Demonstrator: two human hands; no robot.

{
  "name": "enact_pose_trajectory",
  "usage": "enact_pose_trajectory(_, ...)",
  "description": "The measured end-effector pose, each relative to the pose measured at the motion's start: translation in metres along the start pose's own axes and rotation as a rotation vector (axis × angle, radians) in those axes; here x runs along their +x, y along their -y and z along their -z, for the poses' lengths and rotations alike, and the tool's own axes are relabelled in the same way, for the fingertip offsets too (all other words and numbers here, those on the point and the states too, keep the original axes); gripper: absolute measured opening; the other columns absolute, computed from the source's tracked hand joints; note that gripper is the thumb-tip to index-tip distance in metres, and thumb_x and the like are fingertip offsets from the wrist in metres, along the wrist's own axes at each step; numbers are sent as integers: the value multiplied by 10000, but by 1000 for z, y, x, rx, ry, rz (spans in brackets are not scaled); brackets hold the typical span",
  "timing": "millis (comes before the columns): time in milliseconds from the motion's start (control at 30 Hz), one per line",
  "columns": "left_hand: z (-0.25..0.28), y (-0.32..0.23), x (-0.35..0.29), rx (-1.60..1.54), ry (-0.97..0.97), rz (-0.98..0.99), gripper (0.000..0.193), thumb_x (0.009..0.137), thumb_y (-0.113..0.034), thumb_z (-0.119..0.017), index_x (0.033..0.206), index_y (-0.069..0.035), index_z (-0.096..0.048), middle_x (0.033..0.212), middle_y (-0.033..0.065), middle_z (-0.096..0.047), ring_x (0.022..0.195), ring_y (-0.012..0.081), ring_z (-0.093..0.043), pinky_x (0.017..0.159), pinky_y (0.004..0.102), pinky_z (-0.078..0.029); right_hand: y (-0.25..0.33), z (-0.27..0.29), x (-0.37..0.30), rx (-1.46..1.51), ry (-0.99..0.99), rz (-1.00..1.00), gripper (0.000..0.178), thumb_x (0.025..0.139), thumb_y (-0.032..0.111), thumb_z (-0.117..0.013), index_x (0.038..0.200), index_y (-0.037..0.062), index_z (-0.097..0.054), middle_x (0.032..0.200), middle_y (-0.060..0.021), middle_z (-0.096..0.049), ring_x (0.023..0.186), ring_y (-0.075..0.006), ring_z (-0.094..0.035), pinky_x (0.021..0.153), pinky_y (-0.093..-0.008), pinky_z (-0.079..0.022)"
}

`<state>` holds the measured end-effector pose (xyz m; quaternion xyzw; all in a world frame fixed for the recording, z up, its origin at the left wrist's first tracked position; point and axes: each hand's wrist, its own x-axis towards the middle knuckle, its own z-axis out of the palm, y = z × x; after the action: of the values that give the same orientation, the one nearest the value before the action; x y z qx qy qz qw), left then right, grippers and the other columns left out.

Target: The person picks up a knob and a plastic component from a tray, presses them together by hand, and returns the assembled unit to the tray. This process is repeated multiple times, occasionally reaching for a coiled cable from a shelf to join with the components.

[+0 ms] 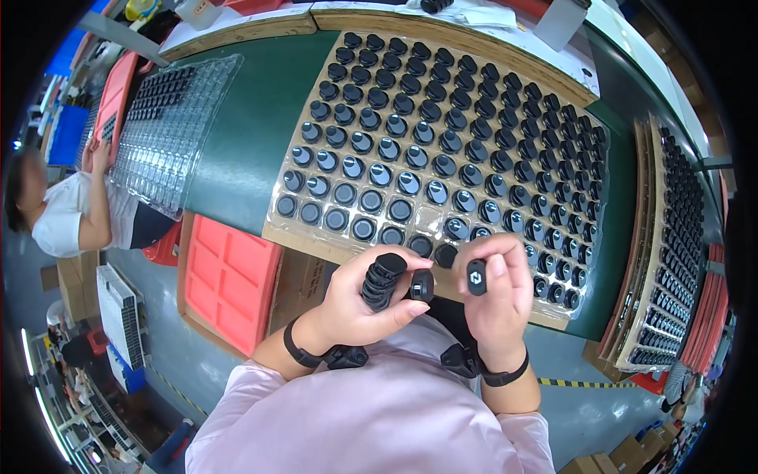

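Observation:
My left hand [341,299] is closed round a stack of black ribbed round pieces [384,278], standing upright in the palm. Between its thumb and fingertips sits one more short black round piece [422,285]. Just to the right, my right hand [504,304] pinches a small black oval piece [477,277] with a white mark on its face. Both hands are over the near edge of a clear plastic tray [430,220] on cardboard. Rows of black caps [396,125] fill most of it. Those in the near left rows look flatter, without the glossy slanted tops.
The tray lies on a green tabletop [237,158]. More filled trays [671,237] stand at the right. At the left are an empty-looking clear tray [162,142], a red divided tray [229,276] in a carton, and another person [79,197] handling a red tray.

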<state>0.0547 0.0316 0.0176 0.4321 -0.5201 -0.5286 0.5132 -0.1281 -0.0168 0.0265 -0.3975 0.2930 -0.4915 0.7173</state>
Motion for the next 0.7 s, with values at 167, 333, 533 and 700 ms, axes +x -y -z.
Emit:
enact_pose_trajectory(167,-3,-1,5,80,13,-120,404,766,-82,-757,1126,1,-593,1036,91,-597,621,75,-507,638,231,-438,2,-6,-3,-581,181,218,184,964,155,-502,1064,1,-488,869,-42,-531,762,-88,-478,696,-228,-397)
enact_pose_trajectory(333,-3,1,3,41,11,-137,404,763,-85,-763,1117,9,-591,1038,100,-599,646,81,-519,643,237,-442,2,-13,-2,-422,128,60,188,966,163,-496,1056,-2,-490,864,-33,-524,757,-82,-467,699,-226,-398)
enact_pose_trajectory(533,-1,4,5,16,42,-198,396,763,-84,-763,1103,10,-583,1018,109,-608,655,85,-527,632,235,-441,2,-14,-2,-270,159,26,157,964,128,-472,1049,-2,-495,901,-35,-524,762,-79,-466,704,-216,-396)
enact_pose_trajectory(700,-2,-1,3,33,23,-136,393,764,-88,-763,1101,9,-585,991,105,-613,667,93,-532,643,247,-444,-5,-7,-4,-448,212,82,158,970,135,-458,1042,-1,-494,899,-42,-529,760,-73,-459,696,-212,-391)
